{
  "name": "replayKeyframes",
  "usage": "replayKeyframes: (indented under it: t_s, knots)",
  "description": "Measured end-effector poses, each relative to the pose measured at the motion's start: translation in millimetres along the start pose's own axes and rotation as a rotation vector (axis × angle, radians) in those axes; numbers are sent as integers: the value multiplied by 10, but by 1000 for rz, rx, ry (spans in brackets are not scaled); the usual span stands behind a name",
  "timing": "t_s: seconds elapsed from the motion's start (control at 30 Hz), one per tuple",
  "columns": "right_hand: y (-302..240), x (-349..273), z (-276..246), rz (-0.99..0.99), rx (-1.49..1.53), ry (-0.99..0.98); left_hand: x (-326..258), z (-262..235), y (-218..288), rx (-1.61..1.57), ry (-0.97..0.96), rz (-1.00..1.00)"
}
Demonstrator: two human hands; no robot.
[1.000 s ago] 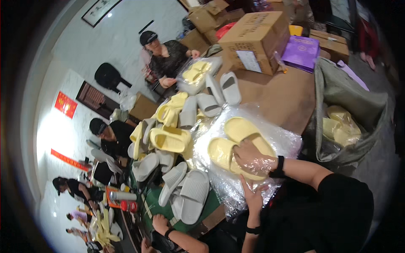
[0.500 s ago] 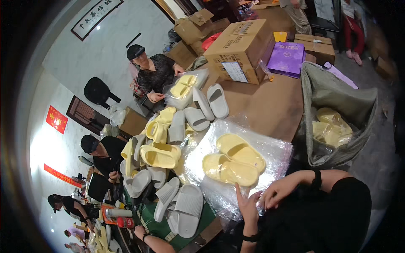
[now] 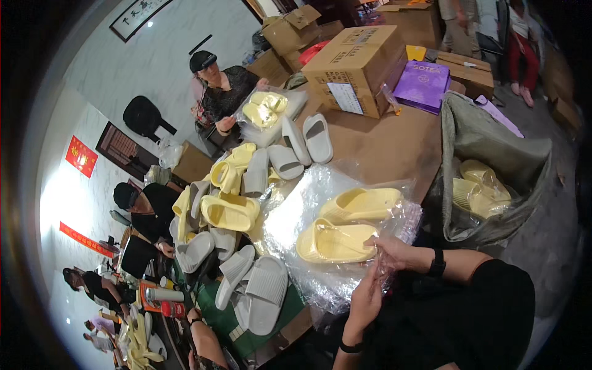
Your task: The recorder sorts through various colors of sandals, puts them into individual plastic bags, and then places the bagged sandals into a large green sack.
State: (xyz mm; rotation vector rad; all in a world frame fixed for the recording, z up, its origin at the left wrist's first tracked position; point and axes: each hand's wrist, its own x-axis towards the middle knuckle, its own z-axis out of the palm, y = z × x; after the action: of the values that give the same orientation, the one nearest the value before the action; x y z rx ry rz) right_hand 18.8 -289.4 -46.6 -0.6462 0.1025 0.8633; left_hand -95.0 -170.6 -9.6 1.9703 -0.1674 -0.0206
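A pair of yellow slippers [image 3: 338, 239] lies in a clear plastic bag, on top of a stack of clear plastic bags [image 3: 285, 219]. My right hand [image 3: 396, 253] is closed on the bag's edge close to the heel of the nearer slipper. Just below it, my left hand [image 3: 368, 297] pinches the same bag's plastic. To the left lie loose grey slippers [image 3: 266, 296] and yellow slippers [image 3: 229, 213] in a heap.
Across the table a person holds bagged yellow slippers [image 3: 265, 110]. A cardboard carton [image 3: 354, 71] and a purple bag [image 3: 422, 83] stand at the far end. An open grey sack [image 3: 493, 132] with bagged slippers is at the right. Another person's forearm [image 3: 206, 339] reaches in from below.
Both my hands have closed on the bag's edge. The slippers in front of me have turned, their heels now toward the right. The person across has raised their bagged pair slightly.
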Motion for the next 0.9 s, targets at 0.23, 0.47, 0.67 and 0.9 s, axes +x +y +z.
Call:
replayKeyframes:
  t_s: [0.23, 0.47, 0.67, 0.9]
  knots:
    - [-391, 176, -22, -315, -168, 112, -116, -129, -208, 26, 23, 158]
    - [-1474, 351, -633, -467, -386, 147, -216, -826, -580, 363, 468, 50]
    - [-959, 142, -704, -339, 49, 325, -493, -1701, -957, 722, 877, -190]
    - [-165, 165, -457, -700, -1086, 196, -481, -2436, -1314, 1288, 797, -448]
